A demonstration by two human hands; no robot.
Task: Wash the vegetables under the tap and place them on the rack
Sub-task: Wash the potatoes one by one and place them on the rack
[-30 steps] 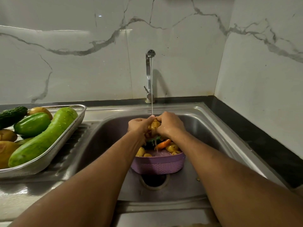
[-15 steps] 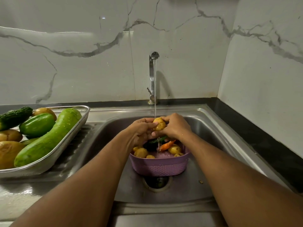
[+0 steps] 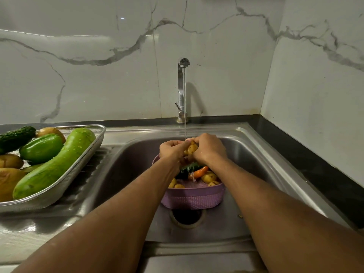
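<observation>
My left hand [image 3: 172, 149] and my right hand [image 3: 209, 148] together grip a small yellow potato [image 3: 191, 148] under the running stream from the tap [image 3: 182, 89]. Below them a purple basket [image 3: 194, 198] stands in the steel sink [image 3: 262, 166], holding more small potatoes [image 3: 209, 177], an orange carrot [image 3: 200, 172] and something dark green, partly hidden by my hands. On the left drainboard a metal mesh rack [image 3: 65, 186] holds a long pale green gourd [image 3: 55, 164], a green pepper [image 3: 41, 147], a bitter gourd [image 3: 16, 137] and brown potatoes [image 3: 9, 161].
The sink drain [image 3: 187, 217] lies just in front of the basket. A black counter strip [image 3: 315, 164] runs along the right side below the marble wall. The ribbed drainboard [image 3: 82, 194] lies between rack and sink.
Both hands keep turning the potato under the stream; it is now more enclosed between them than half a second ago. The camera view shifted slightly.
</observation>
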